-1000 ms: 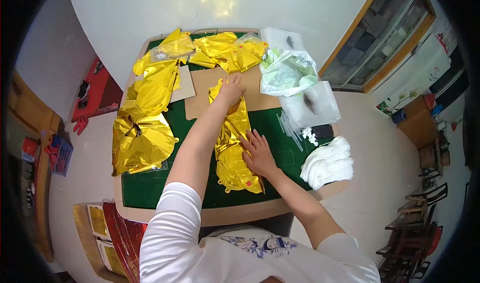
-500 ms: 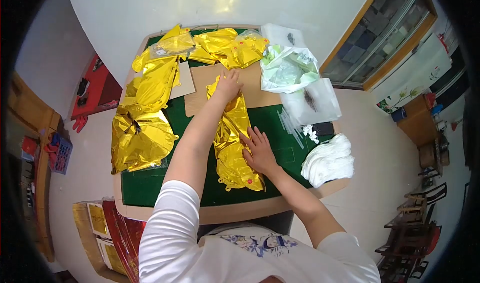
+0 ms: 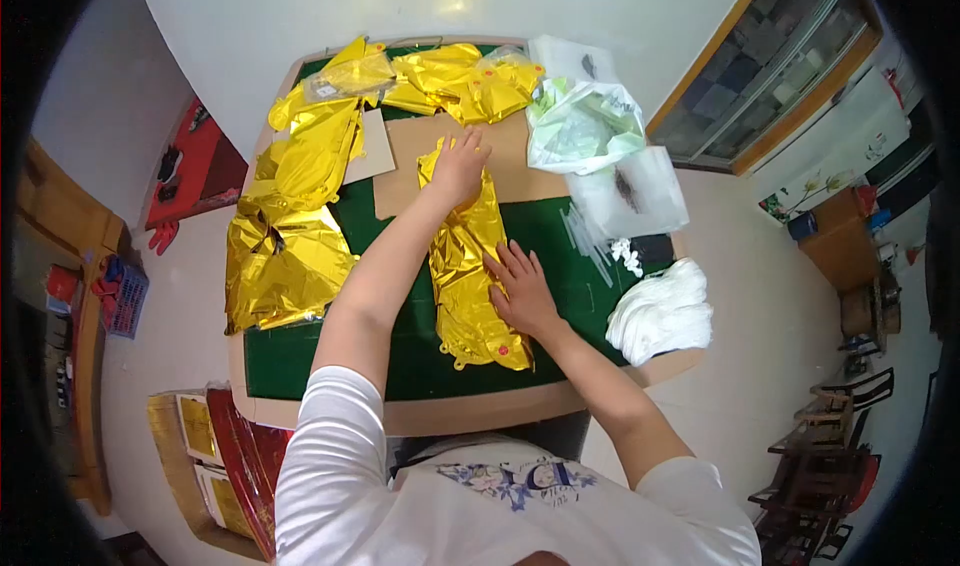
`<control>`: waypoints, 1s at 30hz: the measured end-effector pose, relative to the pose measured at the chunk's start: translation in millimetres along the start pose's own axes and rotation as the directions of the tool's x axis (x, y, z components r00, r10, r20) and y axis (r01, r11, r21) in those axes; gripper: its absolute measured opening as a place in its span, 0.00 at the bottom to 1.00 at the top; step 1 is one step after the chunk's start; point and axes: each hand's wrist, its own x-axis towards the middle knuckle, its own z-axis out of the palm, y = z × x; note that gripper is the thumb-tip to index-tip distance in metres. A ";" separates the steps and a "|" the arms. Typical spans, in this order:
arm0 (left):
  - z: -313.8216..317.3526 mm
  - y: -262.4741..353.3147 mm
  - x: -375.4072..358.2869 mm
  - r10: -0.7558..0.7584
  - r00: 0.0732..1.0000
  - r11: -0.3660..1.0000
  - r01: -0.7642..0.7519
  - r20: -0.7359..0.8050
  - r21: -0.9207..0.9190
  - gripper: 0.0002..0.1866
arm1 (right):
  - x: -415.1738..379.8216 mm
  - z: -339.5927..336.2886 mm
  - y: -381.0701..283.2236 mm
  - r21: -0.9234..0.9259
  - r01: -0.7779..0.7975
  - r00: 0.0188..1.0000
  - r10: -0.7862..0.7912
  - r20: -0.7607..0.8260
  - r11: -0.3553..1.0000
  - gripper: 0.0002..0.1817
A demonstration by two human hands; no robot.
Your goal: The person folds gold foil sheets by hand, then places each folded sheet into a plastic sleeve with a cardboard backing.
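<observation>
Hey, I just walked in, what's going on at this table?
A person is handling a long piece of gold foil laid out on a green-topped table. The left hand is on its far end, over a cardboard sheet; the right hand lies with fingers spread at its right edge. More gold foil pieces lie along the left and far sides, and a plastic bag sits at the far right.
</observation>
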 end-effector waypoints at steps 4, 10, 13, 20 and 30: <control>-13.2 -3.9 -18.0 -0.026 0.998 0.993 0.033 0.065 -0.112 0.21 | 0.2 -1.5 -1.5 -0.008 -0.005 1.000 0.005 0.023 1.000 0.30; 10.0 -7.2 -22.9 0.031 0.984 0.996 -0.044 0.175 0.072 0.20 | -0.5 -0.2 -0.7 -0.016 0.001 1.000 -0.001 0.007 1.000 0.30; 17.4 -8.8 -21.8 -0.015 0.978 1.000 0.009 0.209 0.028 0.19 | -1.0 -0.8 -1.4 -0.020 -0.003 1.000 0.003 0.019 1.000 0.30; 19.7 -8.7 -16.6 -0.034 0.966 0.987 -0.007 0.256 0.158 0.19 | -0.7 1.9 -0.4 -0.021 0.002 1.000 -0.002 -0.002 1.000 0.30; -33.4 -4.3 -85.6 -0.306 0.948 0.917 0.266 -0.094 -0.297 0.23 | -1.7 4.6 1.9 0.000 0.001 1.000 -0.001 -0.023 1.000 0.27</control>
